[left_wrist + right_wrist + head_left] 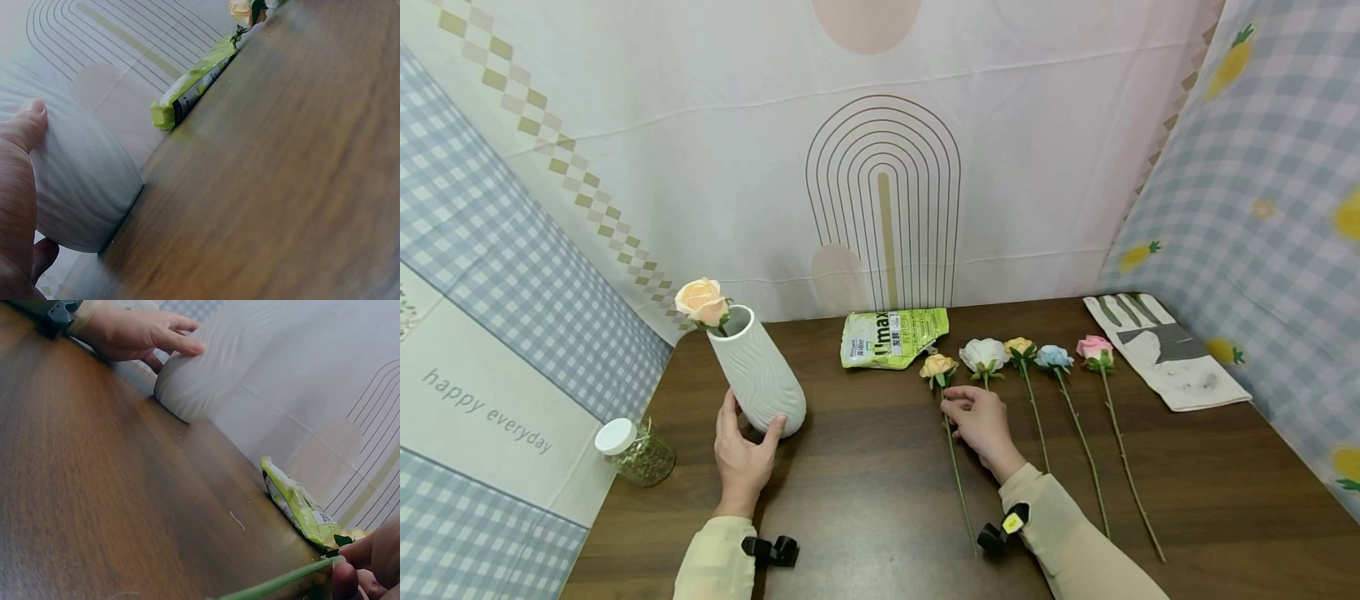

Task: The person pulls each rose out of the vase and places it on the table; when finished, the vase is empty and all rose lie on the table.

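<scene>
My left hand (743,465) grips the lower part of a white ridged vase (752,371), thumb on one side and fingers round the other. A peach artificial rose (702,302) stands in the vase, leaning over its rim to the left. My right hand (981,421) pinches the green stem (281,583) of a yellow artificial rose (937,367) just below its bloom. Beside that hand lie a white flower (984,357), a yellow-orange rose (1020,347), a blue rose (1055,357) and a pink rose (1096,350). My right hand and forearm hide much of the white flower's stem.
A green and white packet (893,338) lies at the back against the cloth wall. On the left is a glass jar (651,458) of dried green bits with a white lid. A folded patterned cloth (1168,354) lies at the back right of the wooden table (865,500).
</scene>
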A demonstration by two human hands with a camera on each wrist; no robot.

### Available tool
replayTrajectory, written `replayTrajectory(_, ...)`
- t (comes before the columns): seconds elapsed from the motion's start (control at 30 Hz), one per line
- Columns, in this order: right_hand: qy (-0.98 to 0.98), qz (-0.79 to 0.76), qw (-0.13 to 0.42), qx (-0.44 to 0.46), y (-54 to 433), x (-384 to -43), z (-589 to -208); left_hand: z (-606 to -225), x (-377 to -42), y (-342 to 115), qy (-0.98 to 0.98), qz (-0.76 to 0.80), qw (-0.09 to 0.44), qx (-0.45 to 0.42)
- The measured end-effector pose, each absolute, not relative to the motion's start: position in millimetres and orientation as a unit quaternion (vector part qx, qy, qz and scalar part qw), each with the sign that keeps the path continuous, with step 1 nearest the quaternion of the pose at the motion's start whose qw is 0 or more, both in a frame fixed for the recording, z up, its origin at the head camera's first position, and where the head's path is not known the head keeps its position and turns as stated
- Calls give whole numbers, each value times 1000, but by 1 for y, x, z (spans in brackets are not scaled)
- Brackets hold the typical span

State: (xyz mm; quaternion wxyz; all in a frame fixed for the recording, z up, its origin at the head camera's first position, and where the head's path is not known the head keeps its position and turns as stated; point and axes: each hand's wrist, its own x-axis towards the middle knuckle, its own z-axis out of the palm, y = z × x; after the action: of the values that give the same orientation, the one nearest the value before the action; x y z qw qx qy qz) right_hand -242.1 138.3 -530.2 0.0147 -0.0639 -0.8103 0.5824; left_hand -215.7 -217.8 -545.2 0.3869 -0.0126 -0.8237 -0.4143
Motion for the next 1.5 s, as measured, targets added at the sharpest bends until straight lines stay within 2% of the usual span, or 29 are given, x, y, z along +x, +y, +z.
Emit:
replayTrajectory(0.43,-815,575,8,-73,137,-241,-528,-545,-215,-219,-821,-416,392,-14)
replayTrajectory(0.93,-816,573,34,-69,139,-237,-512,-544,-212,-217,-822,-416,389,-11)
replayTrajectory(1.17,-804,591,64,-18,138,-234,-479,-544,-213,-215,-823,-419,382,-9)
replayTrajectory(1.5,-814,555,89,146,86,-238,-391,-546,-215,-217,-822,-415,389,-13)
